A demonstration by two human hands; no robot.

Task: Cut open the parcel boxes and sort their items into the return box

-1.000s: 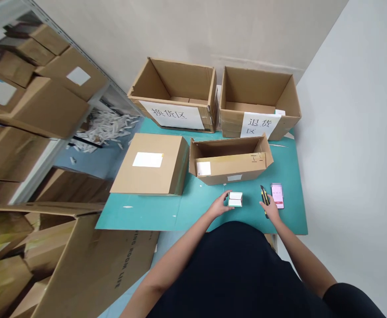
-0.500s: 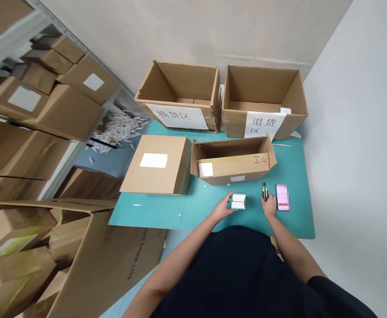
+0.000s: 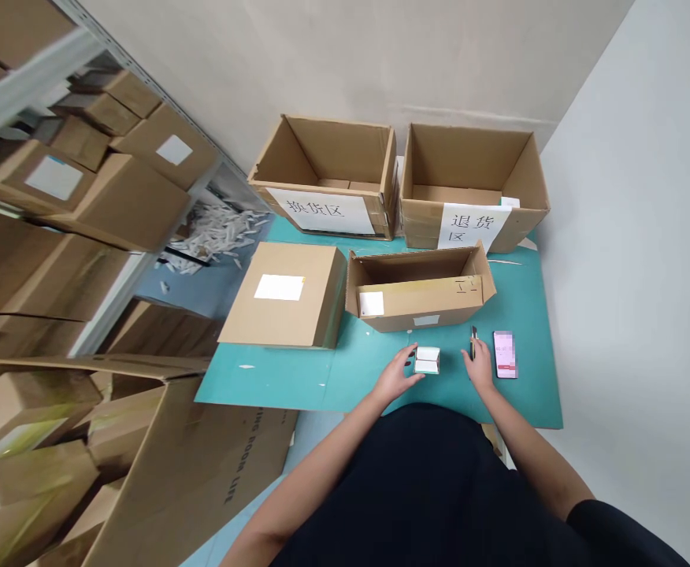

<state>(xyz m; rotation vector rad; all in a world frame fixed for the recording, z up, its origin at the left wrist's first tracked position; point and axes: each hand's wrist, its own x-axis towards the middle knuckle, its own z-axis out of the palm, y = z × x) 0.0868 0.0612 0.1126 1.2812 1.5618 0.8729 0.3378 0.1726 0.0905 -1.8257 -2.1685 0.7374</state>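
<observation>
My left hand (image 3: 395,376) rests against the left end of a small white carton (image 3: 427,361), which sits on the teal table mat (image 3: 369,378). My right hand (image 3: 478,366) grips a black-and-yellow utility knife (image 3: 472,342), whose upper end shows above my fingers. Just right of that hand lies a smartphone (image 3: 505,354) with a lit pink screen, not touching it. The two hands are apart, with the white carton nearer the left one.
Two open cardboard cartons with Chinese paper signs (image 3: 328,177) (image 3: 473,189) stand along the wall. A low open carton (image 3: 420,287) and a closed carton (image 3: 286,295) sit on the mat. Shelves of stacked cartons (image 3: 79,197) fill the left side.
The utility knife has turned from a slant to nearly upright in my right hand. The whole view has shifted slightly. The white carton stays against my left hand.
</observation>
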